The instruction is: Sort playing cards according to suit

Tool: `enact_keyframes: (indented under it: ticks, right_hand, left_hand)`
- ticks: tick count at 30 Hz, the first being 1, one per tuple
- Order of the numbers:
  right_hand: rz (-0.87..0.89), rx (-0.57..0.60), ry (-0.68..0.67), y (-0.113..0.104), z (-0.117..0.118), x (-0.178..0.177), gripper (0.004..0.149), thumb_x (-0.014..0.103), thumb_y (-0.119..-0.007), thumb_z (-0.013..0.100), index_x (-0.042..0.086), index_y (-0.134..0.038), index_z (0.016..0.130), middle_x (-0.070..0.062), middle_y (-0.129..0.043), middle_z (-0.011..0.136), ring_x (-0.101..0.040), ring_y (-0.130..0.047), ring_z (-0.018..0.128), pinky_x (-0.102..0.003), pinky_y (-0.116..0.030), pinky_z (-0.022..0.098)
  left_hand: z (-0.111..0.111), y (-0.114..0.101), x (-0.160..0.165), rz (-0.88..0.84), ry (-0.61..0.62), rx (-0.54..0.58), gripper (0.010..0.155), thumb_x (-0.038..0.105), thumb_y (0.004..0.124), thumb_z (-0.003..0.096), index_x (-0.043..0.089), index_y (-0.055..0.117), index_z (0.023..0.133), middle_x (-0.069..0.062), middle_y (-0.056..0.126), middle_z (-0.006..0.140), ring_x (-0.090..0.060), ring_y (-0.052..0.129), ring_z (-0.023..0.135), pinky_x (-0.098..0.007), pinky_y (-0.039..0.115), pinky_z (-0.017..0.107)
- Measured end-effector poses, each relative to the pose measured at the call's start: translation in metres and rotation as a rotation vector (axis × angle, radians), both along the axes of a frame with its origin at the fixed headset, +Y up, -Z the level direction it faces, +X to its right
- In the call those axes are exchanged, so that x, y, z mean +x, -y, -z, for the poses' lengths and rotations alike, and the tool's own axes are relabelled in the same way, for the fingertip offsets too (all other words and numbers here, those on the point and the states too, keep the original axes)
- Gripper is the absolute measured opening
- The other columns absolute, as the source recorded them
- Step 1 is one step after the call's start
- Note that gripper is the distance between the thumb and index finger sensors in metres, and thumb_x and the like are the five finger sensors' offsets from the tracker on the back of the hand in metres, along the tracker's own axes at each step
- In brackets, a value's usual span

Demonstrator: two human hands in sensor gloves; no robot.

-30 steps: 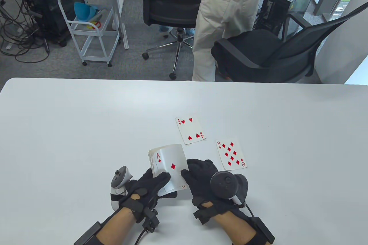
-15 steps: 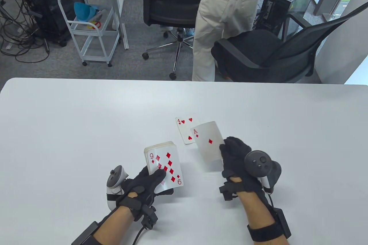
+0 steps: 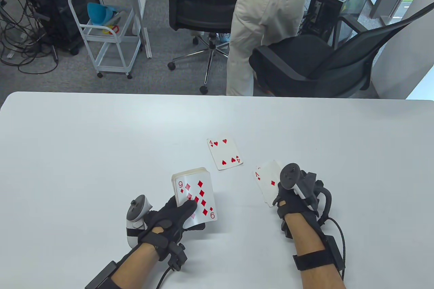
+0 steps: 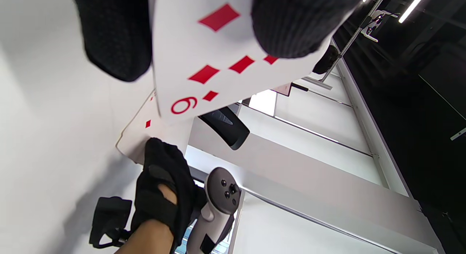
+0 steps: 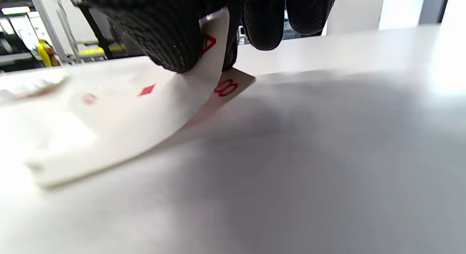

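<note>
Ace of diamonds [image 3: 268, 182] sits face up in the right hand [image 3: 294, 197], pinched between thumb and fingers [image 5: 171, 35] and bent so that its far edge lies on the table [image 3: 101, 153] while the held end is lifted. Under it lies the eight of diamonds [image 5: 227, 87], flat on the table, with only a corner and its numeral showing in the right wrist view. Just beyond and to the left, apart from both, the four of hearts [image 3: 225, 154] rests face up on the table. Nearer the person and left of the ace, the left hand [image 3: 171, 219] holds the deck [image 3: 195, 197] face up, thumb curled over the top card, the nine of diamonds [image 4: 214, 61], fingers wrapped under the stack. A tracker is strapped to the back of each hand. Past the far edge of the table stand two black office chairs [image 3: 315, 62], a white wheeled cart [image 3: 108, 28] and a person [image 3: 268, 21] in light trousers, seen from behind.
</note>
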State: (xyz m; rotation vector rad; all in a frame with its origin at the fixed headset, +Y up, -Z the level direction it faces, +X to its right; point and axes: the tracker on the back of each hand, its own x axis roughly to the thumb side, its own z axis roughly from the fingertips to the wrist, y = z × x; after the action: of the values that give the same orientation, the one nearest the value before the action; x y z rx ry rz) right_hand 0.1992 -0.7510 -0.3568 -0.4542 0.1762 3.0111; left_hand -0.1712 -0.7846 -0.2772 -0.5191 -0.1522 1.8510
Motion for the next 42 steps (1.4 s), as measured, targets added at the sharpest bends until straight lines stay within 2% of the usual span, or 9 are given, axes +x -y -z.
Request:
enact_keyframes:
  ticks: [5, 10, 14, 18, 23, 28, 35, 38, 42]
  right_hand:
    - [-0.12, 0.01, 0.015, 0.001, -0.003, 0.0, 0.051, 0.037, -0.092, 0.052, 0.011, -0.07, 0.091, -0.022, -0.049, 0.109, -0.052, -0.042, 0.102, -0.073, -0.032, 0.069]
    - [-0.019, 0.075, -0.074, -0.012, -0.014, -0.012, 0.049, 0.038, -0.088, 0.054, 0.011, -0.071, 0.09, -0.022, -0.051, 0.109, -0.052, -0.041, 0.102, -0.074, -0.031, 0.069]
    - [0.214, 0.182, -0.284, -0.029, -0.03, -0.039, 0.048, 0.042, -0.082, 0.055, 0.011, -0.072, 0.09, -0.023, -0.05, 0.109, -0.052, -0.04, 0.102, -0.074, -0.032, 0.068]
    - [0.325, 0.259, -0.522, -0.04, -0.048, -0.066, 0.05, 0.048, -0.075, 0.056, 0.012, -0.074, 0.091, -0.022, -0.052, 0.11, -0.052, -0.042, 0.103, -0.074, -0.032, 0.068]
    - [0.558, 0.332, -0.655, -0.048, -0.067, -0.087, 0.052, 0.051, -0.071, 0.056, 0.011, -0.075, 0.089, -0.022, -0.057, 0.108, -0.051, -0.047, 0.102, -0.074, -0.036, 0.068]
    - [0.593, 0.264, -0.704, -0.044, -0.076, -0.104, 0.056, 0.053, -0.074, 0.055, 0.011, -0.072, 0.091, -0.022, -0.055, 0.108, -0.052, -0.046, 0.101, -0.074, -0.035, 0.068]
    - [0.5, 0.313, -0.782, -0.04, -0.088, -0.123, 0.065, 0.062, -0.082, 0.049, 0.013, -0.067, 0.089, -0.02, -0.054, 0.108, -0.051, -0.048, 0.101, -0.074, -0.035, 0.068]
    - [0.477, 0.369, -0.772, -0.039, -0.091, -0.127, 0.057, 0.057, -0.085, 0.049, 0.012, -0.072, 0.081, -0.019, -0.062, 0.104, -0.05, -0.055, 0.099, -0.073, -0.04, 0.068]
    - [0.632, 0.342, -0.715, -0.036, -0.089, -0.124, 0.048, 0.046, -0.086, 0.05, 0.007, -0.075, 0.076, -0.019, -0.067, 0.1, -0.049, -0.061, 0.097, -0.073, -0.041, 0.068]
  left_hand:
    - [-0.001, 0.0, 0.002, 0.005, 0.009, -0.003, 0.066, 0.044, 0.084, 0.0525, 0.026, 0.051, 0.106, -0.003, 0.071, 0.106, -0.033, 0.085, 0.091, -0.042, 0.091, 0.054]
    - [-0.001, 0.0, 0.003, 0.007, 0.019, -0.005, 0.066, 0.045, 0.083, 0.0526, 0.026, 0.051, 0.106, -0.003, 0.071, 0.106, -0.033, 0.085, 0.091, -0.042, 0.091, 0.054]
    - [-0.001, 0.001, 0.003, 0.011, 0.019, -0.01, 0.065, 0.045, 0.083, 0.0528, 0.026, 0.051, 0.106, -0.003, 0.071, 0.106, -0.034, 0.085, 0.091, -0.043, 0.091, 0.055]
    - [-0.001, 0.0, 0.003, 0.041, 0.027, -0.004, 0.066, 0.042, 0.085, 0.0521, 0.026, 0.051, 0.106, -0.002, 0.072, 0.105, -0.032, 0.087, 0.091, -0.042, 0.093, 0.054]
    - [-0.002, -0.001, 0.006, 0.055, 0.029, 0.007, 0.067, 0.039, 0.088, 0.0516, 0.026, 0.051, 0.106, -0.002, 0.072, 0.105, -0.031, 0.088, 0.091, -0.04, 0.094, 0.054]
    - [-0.001, -0.001, 0.009, 0.056, 0.03, 0.017, 0.068, 0.039, 0.091, 0.0507, 0.026, 0.053, 0.105, -0.001, 0.075, 0.104, -0.029, 0.091, 0.089, -0.039, 0.096, 0.052]
    - [-0.001, -0.004, 0.008, 0.045, 0.003, 0.053, 0.067, 0.042, 0.094, 0.0498, 0.027, 0.058, 0.104, 0.002, 0.079, 0.101, -0.027, 0.095, 0.086, -0.037, 0.098, 0.049]
    - [-0.001, -0.003, 0.009, 0.033, 0.007, 0.046, 0.067, 0.043, 0.093, 0.0497, 0.027, 0.058, 0.104, 0.001, 0.08, 0.101, -0.028, 0.095, 0.085, -0.037, 0.097, 0.049]
    - [-0.002, -0.001, 0.01, 0.021, 0.035, 0.043, 0.068, 0.043, 0.093, 0.0498, 0.027, 0.057, 0.104, 0.001, 0.077, 0.102, -0.029, 0.092, 0.088, -0.038, 0.095, 0.052]
